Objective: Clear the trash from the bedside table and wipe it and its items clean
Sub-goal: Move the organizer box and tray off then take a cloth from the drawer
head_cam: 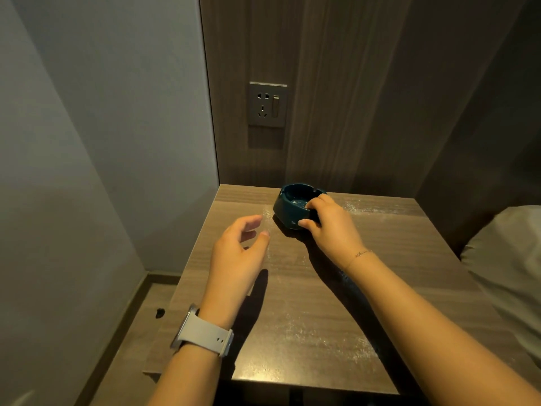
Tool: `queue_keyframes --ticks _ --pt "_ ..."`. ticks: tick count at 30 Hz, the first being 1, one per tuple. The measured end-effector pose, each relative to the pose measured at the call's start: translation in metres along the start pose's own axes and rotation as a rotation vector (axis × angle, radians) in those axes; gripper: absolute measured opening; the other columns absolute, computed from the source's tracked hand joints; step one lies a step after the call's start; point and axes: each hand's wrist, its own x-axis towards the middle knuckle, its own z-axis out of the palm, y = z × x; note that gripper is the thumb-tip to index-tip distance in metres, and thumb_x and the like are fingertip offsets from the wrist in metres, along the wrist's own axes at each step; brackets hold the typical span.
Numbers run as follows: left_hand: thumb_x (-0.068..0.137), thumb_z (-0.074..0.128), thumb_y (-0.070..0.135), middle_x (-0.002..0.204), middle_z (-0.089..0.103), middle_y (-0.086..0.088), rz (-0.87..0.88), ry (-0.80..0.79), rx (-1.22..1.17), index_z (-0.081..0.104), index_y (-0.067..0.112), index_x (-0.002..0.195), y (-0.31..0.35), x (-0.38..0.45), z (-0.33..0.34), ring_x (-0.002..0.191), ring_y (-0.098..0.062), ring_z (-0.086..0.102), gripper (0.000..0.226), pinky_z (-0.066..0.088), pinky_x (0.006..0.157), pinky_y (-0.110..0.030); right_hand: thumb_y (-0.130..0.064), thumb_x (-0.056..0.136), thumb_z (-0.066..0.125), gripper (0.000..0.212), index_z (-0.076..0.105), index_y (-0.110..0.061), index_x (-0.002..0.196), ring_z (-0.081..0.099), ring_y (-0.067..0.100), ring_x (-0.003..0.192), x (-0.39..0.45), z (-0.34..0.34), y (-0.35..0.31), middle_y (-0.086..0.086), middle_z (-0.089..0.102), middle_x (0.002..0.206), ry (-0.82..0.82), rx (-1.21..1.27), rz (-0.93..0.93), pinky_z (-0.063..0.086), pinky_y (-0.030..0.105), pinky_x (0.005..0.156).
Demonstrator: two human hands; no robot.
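Dim room — grey wall [87, 127] at left, wood-grain panel [336, 83] bearing a socket plate [267, 104], pale bedding [509, 259] at right.

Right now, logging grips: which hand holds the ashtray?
The right hand, wearing the thin bracelet, grips the dark ashtray; the watch-wearing left hand hovers open.

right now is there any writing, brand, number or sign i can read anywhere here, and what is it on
No readable text anywhere in this view.
Wall socket plate: only plug holes and a rocker switch, no lettering visible.
Dark blue ashtray, held by the right hand: no mark visible.
Watch at the wrist of the left hand: only the plain strap shows, its face is turned away.
Bedside table: bare wood grain.
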Motion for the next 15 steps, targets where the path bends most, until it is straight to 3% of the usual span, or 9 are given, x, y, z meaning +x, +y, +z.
queue_keyframes --ticks 5,8,10,12,15 --pt "0.092 0.059 0.025 0.115 0.058 0.018 0.017 -0.052 -0.054 0.060 0.035 0.117 0.018 -0.025 0.010 0.111 -0.002 0.054 0.026 0.055 0.088 -0.033 -0.024 0.089 0.063 0.023 0.058 -0.016 0.110 0.053 0.009 0.098 -0.062 -0.042 0.001 -0.007 0.054 0.109 0.073 0.033 -0.051 0.040 0.017 0.081" --pt "0.093 0.058 0.021 0.116 0.058 0.012 0.053 -0.110 -0.081 0.058 0.032 0.117 0.037 -0.048 0.026 0.108 -0.003 0.054 0.026 0.048 0.062 -0.005 -0.024 0.088 0.064 0.021 0.059 -0.019 0.108 0.053 0.006 0.096 -0.106 -0.078 0.006 -0.007 0.055 0.108 0.113 0.028 -0.066 0.044 0.018 0.082" --pt "0.093 0.057 0.018 0.116 0.059 0.008 0.069 -0.143 -0.099 0.058 0.029 0.118 0.050 -0.066 0.043 0.105 -0.004 0.054 0.027 0.043 0.055 -0.002 -0.025 0.089 0.063 0.022 0.059 -0.019 0.109 0.052 0.002 0.097 -0.137 -0.101 0.013 -0.009 0.055 0.109 0.131 0.003 -0.056 0.042 0.013 0.082" --pt "0.093 0.058 0.018 0.116 0.060 0.008 0.096 -0.187 -0.122 0.057 0.031 0.116 0.063 -0.084 0.064 0.106 -0.004 0.055 0.026 0.046 0.060 -0.006 -0.027 0.089 0.063 0.023 0.059 -0.020 0.110 0.050 -0.001 0.095 -0.166 -0.125 0.023 -0.011 0.055 0.109 0.148 -0.044 -0.032 0.039 0.009 0.078" --pt "0.093 0.058 0.019 0.119 0.061 0.010 0.133 -0.265 -0.116 0.058 0.032 0.116 0.078 -0.115 0.101 0.110 -0.005 0.056 0.027 0.047 0.082 -0.018 -0.026 0.087 0.065 0.022 0.059 -0.020 0.108 0.051 0.001 0.089 -0.213 -0.162 0.042 -0.009 0.055 0.108 0.167 -0.132 0.015 0.037 0.007 0.072"
